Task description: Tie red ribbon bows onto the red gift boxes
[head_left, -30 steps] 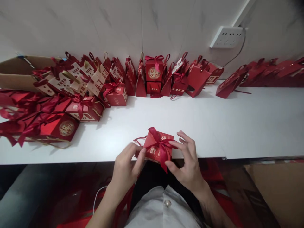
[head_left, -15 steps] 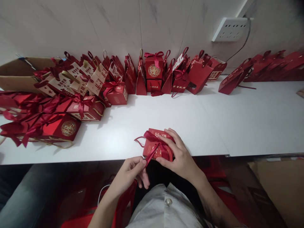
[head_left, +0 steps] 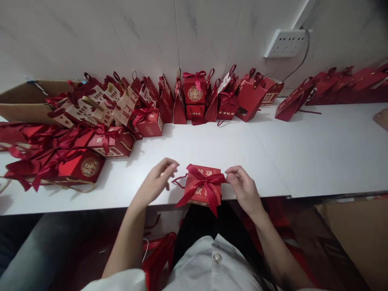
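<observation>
A small red gift box point(head_left: 197, 196) with gold lettering lies at the table's front edge, before my body. A dark red ribbon point(head_left: 206, 182) is tied in a bow across its top, and one tail hangs over the front. A thin cord handle point(head_left: 178, 182) sticks out at the box's left. My left hand point(head_left: 159, 178) is raised to the left of the box, fingers loosely bent and apart, holding nothing. At the box's right, my right hand point(head_left: 244, 190) has its thumb and fingertips closed at the end of the bow's right loop.
Red gift boxes with bows point(head_left: 75, 165) crowd the left of the white table point(head_left: 194, 141). More upright gift boxes point(head_left: 194, 93) line the wall. A cardboard box point(head_left: 21, 97) stands back left, a power strip point(head_left: 285, 43) hangs on the wall, and another person's hand point(head_left: 381, 118) shows far right.
My left hand has let go of the ribbon tail and moved up and left. My right hand has come off the box top to its right side, uncovering the bow. Another person's hand appears far right.
</observation>
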`<state>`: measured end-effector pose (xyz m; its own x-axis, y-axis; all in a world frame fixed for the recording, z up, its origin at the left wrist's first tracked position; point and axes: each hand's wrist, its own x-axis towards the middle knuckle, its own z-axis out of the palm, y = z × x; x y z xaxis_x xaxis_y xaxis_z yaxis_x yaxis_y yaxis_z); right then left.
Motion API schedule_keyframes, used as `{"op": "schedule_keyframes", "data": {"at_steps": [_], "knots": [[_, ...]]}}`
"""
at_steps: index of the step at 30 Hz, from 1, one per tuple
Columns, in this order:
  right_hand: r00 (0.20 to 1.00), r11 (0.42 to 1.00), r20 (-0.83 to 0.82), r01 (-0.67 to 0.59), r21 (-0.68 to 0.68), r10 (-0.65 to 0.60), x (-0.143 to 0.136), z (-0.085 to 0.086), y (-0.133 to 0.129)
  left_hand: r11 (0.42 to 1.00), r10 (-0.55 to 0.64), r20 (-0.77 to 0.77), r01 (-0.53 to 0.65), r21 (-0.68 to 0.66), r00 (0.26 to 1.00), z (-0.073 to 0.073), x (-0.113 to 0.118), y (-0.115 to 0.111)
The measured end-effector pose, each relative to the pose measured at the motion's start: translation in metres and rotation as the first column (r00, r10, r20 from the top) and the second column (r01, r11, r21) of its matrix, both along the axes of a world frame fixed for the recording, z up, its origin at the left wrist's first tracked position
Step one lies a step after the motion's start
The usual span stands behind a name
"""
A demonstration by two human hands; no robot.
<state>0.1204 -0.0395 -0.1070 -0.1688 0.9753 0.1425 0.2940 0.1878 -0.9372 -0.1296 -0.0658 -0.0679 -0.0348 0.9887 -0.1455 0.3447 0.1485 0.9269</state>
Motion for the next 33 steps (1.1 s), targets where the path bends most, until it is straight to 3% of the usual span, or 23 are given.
{"op": "schedule_keyframes", "data": {"at_steps": [3,5,11,15,24,30,33], "knots": [[0.998,0.992,-0.02,-0.053,-0.113,0.051,-0.007,0.003,0.001,0.997,-0.06,-0.059,0.063,0.052,0.996,-0.005,0.026,0.014],[0.995,0.988,-0.071,-0.073,-0.139,0.064,-0.011,0.004,0.0,0.997,-0.037,-0.076,0.042,0.066,0.996,-0.009,0.038,0.013],[0.956,0.964,-0.285,-0.139,-0.225,0.072,-0.013,-0.001,-0.001,0.984,0.16,0.108,-0.166,0.056,0.981,-0.019,0.055,-0.012],[0.909,0.943,-0.415,-0.161,-0.29,0.027,-0.014,-0.01,-0.001,0.948,0.293,0.11,-0.304,0.094,0.95,-0.029,0.065,-0.024],[0.84,0.905,-0.537,-0.16,-0.393,-0.085,-0.017,-0.017,-0.003,0.91,0.358,0.119,-0.374,0.18,0.926,-0.044,0.072,-0.025],[0.797,0.862,-0.573,-0.144,-0.487,-0.19,-0.021,-0.016,-0.005,0.912,0.364,0.173,-0.388,0.134,0.915,-0.045,0.074,-0.023],[0.82,0.848,-0.539,-0.138,-0.512,-0.192,-0.021,-0.017,-0.006,0.915,0.371,0.235,-0.397,0.072,0.898,-0.044,0.075,-0.023]]}}
